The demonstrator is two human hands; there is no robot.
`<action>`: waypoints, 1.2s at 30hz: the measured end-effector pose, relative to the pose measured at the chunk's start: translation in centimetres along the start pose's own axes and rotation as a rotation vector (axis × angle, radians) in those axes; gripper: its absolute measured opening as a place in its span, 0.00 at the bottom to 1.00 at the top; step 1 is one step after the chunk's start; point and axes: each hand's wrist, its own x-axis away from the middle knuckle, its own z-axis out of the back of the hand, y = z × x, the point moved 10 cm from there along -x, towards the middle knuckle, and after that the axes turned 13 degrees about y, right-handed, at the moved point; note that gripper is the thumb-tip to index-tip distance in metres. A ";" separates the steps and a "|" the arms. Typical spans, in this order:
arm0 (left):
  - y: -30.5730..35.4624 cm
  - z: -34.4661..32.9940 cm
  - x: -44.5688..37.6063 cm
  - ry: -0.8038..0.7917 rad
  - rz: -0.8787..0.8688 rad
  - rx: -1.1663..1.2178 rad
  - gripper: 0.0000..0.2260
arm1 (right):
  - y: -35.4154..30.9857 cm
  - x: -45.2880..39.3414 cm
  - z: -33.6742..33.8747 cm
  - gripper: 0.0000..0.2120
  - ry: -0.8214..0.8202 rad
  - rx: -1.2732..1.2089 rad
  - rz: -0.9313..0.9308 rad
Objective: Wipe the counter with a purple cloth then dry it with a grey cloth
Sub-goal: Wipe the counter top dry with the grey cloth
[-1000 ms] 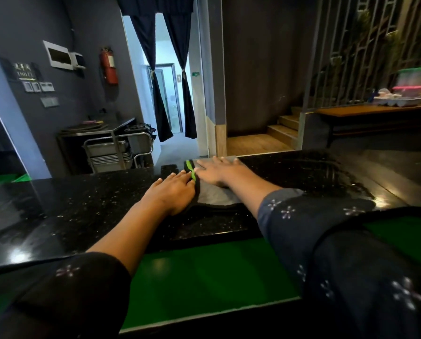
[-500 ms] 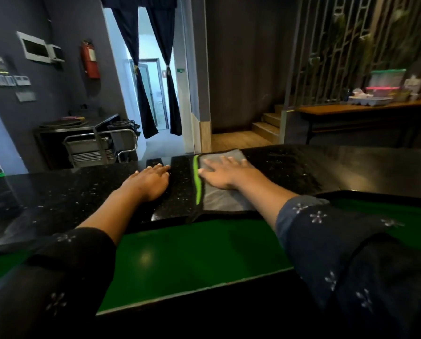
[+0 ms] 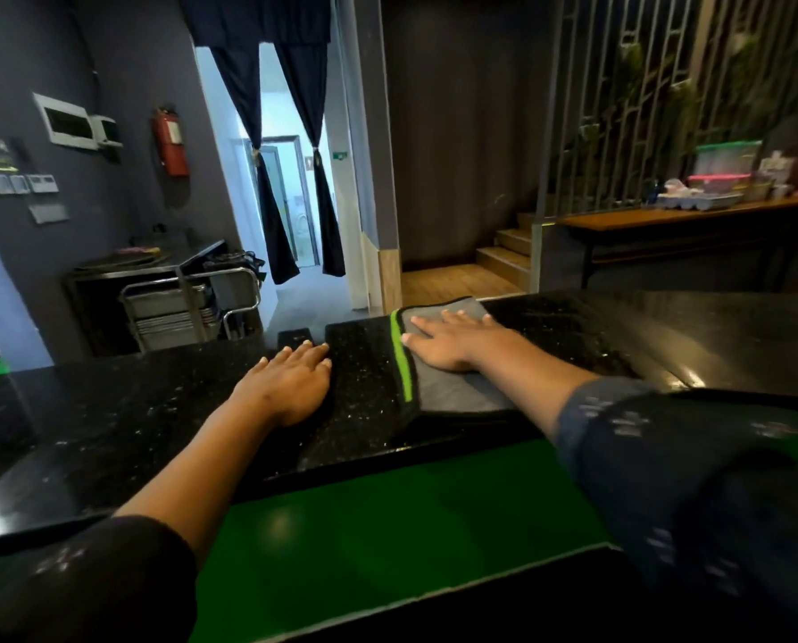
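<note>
A grey cloth (image 3: pixel 453 392) with a bright green edge strip lies flat on the black speckled counter (image 3: pixel 146 410), spanning it from the far edge to the near edge. My right hand (image 3: pixel 453 343) presses flat on the cloth with straight fingers pointing left. My left hand (image 3: pixel 288 380) rests flat on the bare counter, a short gap left of the cloth's green edge. No purple cloth is in view.
A lower green surface (image 3: pixel 364 526) runs below the counter's near edge. Beyond the counter stand a metal trolley (image 3: pixel 179 304) at the left, a curtained doorway, wooden steps, and a wooden table (image 3: pixel 666 220) with containers at the right.
My right hand has slid the grey cloth to the right along the counter. My left hand, which was touching the cloth's green edge, now lies apart from it on bare counter.
</note>
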 end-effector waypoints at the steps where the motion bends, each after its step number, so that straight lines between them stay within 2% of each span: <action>1: -0.1 0.0 -0.2 0.003 0.000 -0.005 0.23 | -1.2 -1.0 -0.1 0.33 -0.001 -0.001 -0.017; 3: 0.2 0.2 -0.4 0.014 -0.002 -0.026 0.23 | -4.7 -2.0 -0.2 0.32 0.005 -0.022 0.005; 6: 0.7 0.9 -0.2 0.023 -0.002 0.002 0.23 | -10.8 -0.5 -0.4 0.29 -0.011 -0.048 0.171; 8: 0.9 1.5 0.1 0.041 -0.004 0.066 0.25 | -11.6 1.2 -0.6 0.28 -0.011 -0.048 0.249; 10: 0.8 1.8 0.2 0.058 -0.008 0.122 0.27 | -9.7 2.5 -0.6 0.30 0.000 -0.064 0.291; 12: 1.2 1.4 0.5 0.052 -0.030 0.119 0.30 | -6.0 3.2 -0.3 0.31 0.016 -0.071 0.271; 15: 1.2 0.8 0.7 0.048 -0.013 0.074 0.34 | -0.9 1.5 -0.1 0.31 0.024 -0.042 0.143; 20: 0.9 1.0 0.6 0.044 0.016 0.054 0.36 | -0.8 -1.0 0.2 0.31 0.019 -0.024 -0.062; 24: 0.6 1.1 0.6 0.035 0.009 0.081 0.36 | -3.3 3.6 0.5 0.31 0.022 -0.036 0.123; 27: 0.7 0.9 0.6 0.029 -0.001 0.076 0.37 | -1.2 7.3 1.0 0.30 0.003 -0.051 0.212; 32: 0.6 0.5 0.0 0.064 -0.001 0.000 0.37 | 2.8 4.1 1.2 0.31 0.008 -0.017 0.026; 34: 0.4 0.5 -0.2 0.072 0.003 -0.003 0.36 | 1.2 2.1 0.8 0.32 0.033 0.012 -0.048; 36: 0.1 0.3 -0.3 0.061 -0.013 -0.005 0.35 | -2.1 1.7 0.5 0.32 0.050 0.007 -0.027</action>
